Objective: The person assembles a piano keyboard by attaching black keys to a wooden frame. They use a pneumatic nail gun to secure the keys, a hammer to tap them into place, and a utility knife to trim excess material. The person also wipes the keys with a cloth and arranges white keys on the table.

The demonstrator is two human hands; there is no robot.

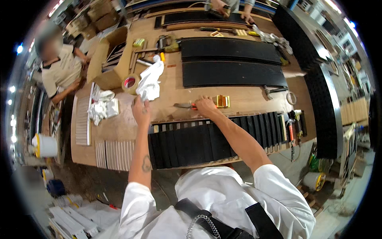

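My left hand is at the lower end of a crumpled white cloth, its fingers closed on the edge. Under my right hand is an orange-handled tool with a grey, blade-like end pointing left; my fingers are wrapped over its handle, and its exact kind is hard to make out. Just right of that hand sits a small yellow-edged box. In front of me, below both hands, lies a row of black strips and panels along the near table edge.
Two long black boards lie beyond my hands. A tape roll, cardboard box and white gloves are at left. A hammer lies right. Tall black panels stand at the right edge. Co-workers stand left and opposite.
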